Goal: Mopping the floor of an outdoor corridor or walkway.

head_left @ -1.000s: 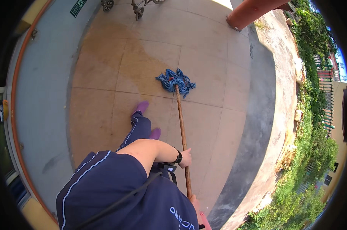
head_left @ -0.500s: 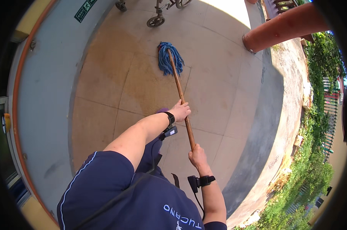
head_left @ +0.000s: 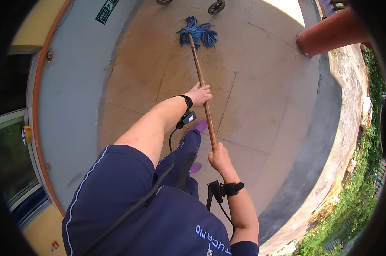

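1. The left hand (head_left: 199, 94) wraps around the wooden handle (head_left: 197, 59) of a mop, fingers curled over it partway along its length.
2. The right hand (head_left: 220, 158) is closed in a fist on the same handle, lower down, at the end nearest the body.
3. The blue mop head (head_left: 199, 34) lies with its strands splayed on the tiled floor (head_left: 265, 98), toward its far end, just beside a dark wheel (head_left: 216, 7).
4. A brownish patch (head_left: 137, 64) spreads along the floor's left edge, beside the grey wall (head_left: 80, 81) with its orange rail (head_left: 37, 98).
5. A dark grey strip (head_left: 306, 162) runs along the floor's right edge; a red-brown pillar (head_left: 335, 32) stands near the floor's far right corner.
6. Two purple shoes (head_left: 196, 167) show left of the handle.
7. A black strap (head_left: 233, 189) circles the right wrist; another strap (head_left: 185, 100) circles the left.
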{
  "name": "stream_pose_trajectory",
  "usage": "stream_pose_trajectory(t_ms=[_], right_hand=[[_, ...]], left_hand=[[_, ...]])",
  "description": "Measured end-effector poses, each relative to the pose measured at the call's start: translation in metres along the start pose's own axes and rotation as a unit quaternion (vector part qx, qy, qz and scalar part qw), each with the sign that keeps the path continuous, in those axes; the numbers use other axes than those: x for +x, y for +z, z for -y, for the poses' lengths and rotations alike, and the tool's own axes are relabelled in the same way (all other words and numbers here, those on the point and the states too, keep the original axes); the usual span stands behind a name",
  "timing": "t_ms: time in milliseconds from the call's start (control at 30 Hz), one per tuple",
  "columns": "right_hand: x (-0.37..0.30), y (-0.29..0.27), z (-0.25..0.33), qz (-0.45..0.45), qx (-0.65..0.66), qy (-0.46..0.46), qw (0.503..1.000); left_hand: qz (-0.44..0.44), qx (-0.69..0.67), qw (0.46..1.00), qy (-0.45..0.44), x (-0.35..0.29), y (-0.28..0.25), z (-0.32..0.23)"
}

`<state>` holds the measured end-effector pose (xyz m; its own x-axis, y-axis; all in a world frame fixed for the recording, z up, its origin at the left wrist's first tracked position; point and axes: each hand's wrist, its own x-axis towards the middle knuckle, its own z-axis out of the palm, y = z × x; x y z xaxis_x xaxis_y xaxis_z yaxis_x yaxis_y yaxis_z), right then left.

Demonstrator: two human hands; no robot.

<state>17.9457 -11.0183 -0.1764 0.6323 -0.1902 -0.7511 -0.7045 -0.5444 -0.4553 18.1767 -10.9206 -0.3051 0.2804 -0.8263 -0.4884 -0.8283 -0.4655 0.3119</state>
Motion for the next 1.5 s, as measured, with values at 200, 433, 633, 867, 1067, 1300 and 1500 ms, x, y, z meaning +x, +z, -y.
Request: stream_pose_trajectory(t_ms=[200, 433, 633, 867, 1067, 1300, 1500], right_hand=[[-0.146, 0.031, -0.115, -0.021, 0.037, 0.101, 0.994], [-0.36, 0.106, -0.193, -0.089, 0.095, 0.24, 0.962], [-0.519, 0.202, -0.211, -0.073, 0.154, 0.369, 0.914], [-0.523, 0.202, -0.233, -0.079, 0.234, 0.357, 0.901], [-0.374, 0.094, -0.248, -0.103, 0.06, 0.261, 0.958], [-0.178, -0.055, -0.232, -0.098, 0.084, 0.133, 0.983], [0.037, -0.178, -0.174, -0.107, 0.082, 0.024, 0.991]], left_hand=[[-0.039, -0.109, 0.988, 0.102, -0.024, 0.088, -0.157], [0.054, -0.16, 0.951, 0.26, -0.097, 0.18, -0.367], [0.268, -0.071, 0.816, 0.508, -0.165, 0.222, -0.515], [0.238, 0.01, 0.82, 0.521, -0.157, 0.235, -0.549], [0.158, 0.02, 0.896, 0.415, -0.029, 0.161, -0.443], [0.035, 0.019, 0.974, 0.224, 0.122, 0.061, -0.319], [0.026, -0.021, 0.99, 0.134, 0.208, -0.073, -0.214]])
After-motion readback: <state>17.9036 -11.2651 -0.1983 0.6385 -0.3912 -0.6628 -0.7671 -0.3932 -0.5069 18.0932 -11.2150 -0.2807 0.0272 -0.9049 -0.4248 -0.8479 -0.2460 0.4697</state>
